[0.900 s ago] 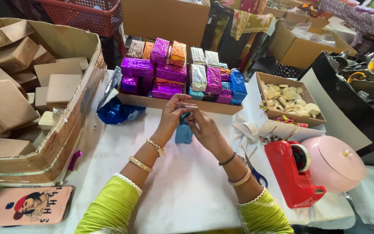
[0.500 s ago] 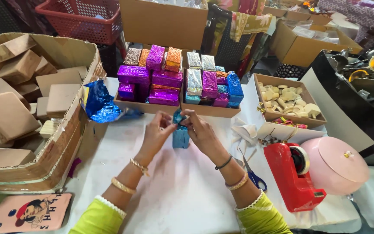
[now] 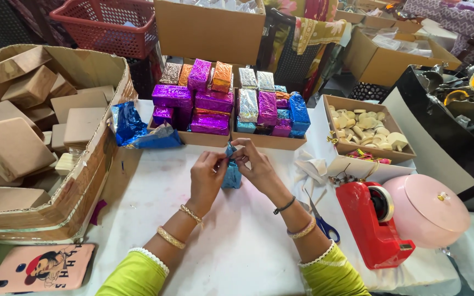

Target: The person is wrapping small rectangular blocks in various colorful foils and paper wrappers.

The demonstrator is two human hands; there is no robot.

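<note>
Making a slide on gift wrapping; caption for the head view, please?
Both hands, left and right, fold blue foil round a small block before a tray of wrapped blocks.

Blue foil parcel (image 3: 231, 174), red tape dispenser (image 3: 377, 225), pink round box (image 3: 426, 211), purple foil blocks (image 3: 210, 101).

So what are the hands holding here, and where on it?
Both the left hand and right hand pinch the top of a small blue foil-wrapped block standing on the table.

Sleeves: lime-green, white scalloped trim at both cuffs.
Left wrist: 2 gold bangles.
Right wrist: 1 thin black band, 1 gold-and-lilac bangle.
Hands (image 3: 207, 175), (image 3: 256, 164): bare, no rings discernible.
</note>
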